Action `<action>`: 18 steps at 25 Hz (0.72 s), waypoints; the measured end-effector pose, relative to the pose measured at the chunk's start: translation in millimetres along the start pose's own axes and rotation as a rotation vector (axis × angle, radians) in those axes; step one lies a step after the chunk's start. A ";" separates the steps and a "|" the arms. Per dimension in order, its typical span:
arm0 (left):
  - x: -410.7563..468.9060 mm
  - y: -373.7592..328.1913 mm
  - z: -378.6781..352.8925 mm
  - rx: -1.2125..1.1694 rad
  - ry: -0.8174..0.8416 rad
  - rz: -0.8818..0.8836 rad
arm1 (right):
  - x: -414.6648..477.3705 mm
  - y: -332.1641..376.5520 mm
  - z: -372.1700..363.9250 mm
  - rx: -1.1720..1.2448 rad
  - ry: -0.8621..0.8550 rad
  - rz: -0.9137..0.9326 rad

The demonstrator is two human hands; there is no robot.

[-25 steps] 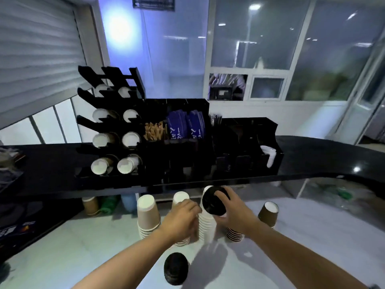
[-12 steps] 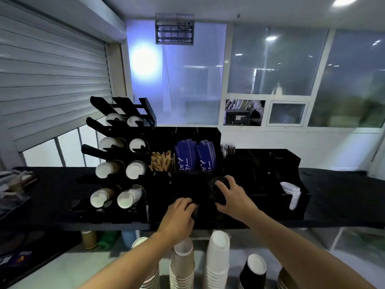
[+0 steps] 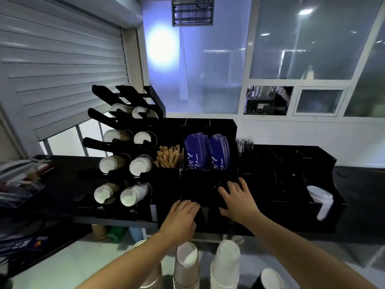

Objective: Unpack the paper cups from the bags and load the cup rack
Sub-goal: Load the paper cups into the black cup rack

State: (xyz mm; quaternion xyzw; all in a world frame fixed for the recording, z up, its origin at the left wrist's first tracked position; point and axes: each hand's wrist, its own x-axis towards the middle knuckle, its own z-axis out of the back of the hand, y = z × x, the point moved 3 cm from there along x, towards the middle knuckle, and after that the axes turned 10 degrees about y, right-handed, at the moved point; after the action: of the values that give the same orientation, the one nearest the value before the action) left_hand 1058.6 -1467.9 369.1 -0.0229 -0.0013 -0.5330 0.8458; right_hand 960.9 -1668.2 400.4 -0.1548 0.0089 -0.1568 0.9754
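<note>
Fingers (image 3: 229, 189) of the right hand (image 3: 239, 202) curl on a dark round object, hard to identify, at the black organiser's (image 3: 233, 126) near compartment; left hand (image 3: 181, 217) rests loosely spread, empty. Stacked paper cups (image 3: 225, 265) wait below the bench (image 3: 62, 163), right of the black cup rack (image 3: 125, 142). Seat it squarely.

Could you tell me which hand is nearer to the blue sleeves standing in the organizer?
Right. The right hand reaches into the compartment just below the blue sleeves; the left hand sits lower and to their left.

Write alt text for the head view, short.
Two bare hands reach into a black counter organizer: right hand in a front compartment on something dark, left hand at its front edge. A cup rack holding paper cups stands left; loose cup stacks wait below.
</note>
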 end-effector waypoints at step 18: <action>-23.1 -17.4 18.4 -0.040 0.010 -0.026 | -54.0 20.8 -3.9 0.064 0.017 -0.005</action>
State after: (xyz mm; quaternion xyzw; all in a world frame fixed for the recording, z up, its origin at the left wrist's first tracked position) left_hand 1033.4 -1453.8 387.5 -0.0370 0.0131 -0.5440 0.8382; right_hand 915.7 -1633.9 388.7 -0.1221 0.0117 -0.1605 0.9794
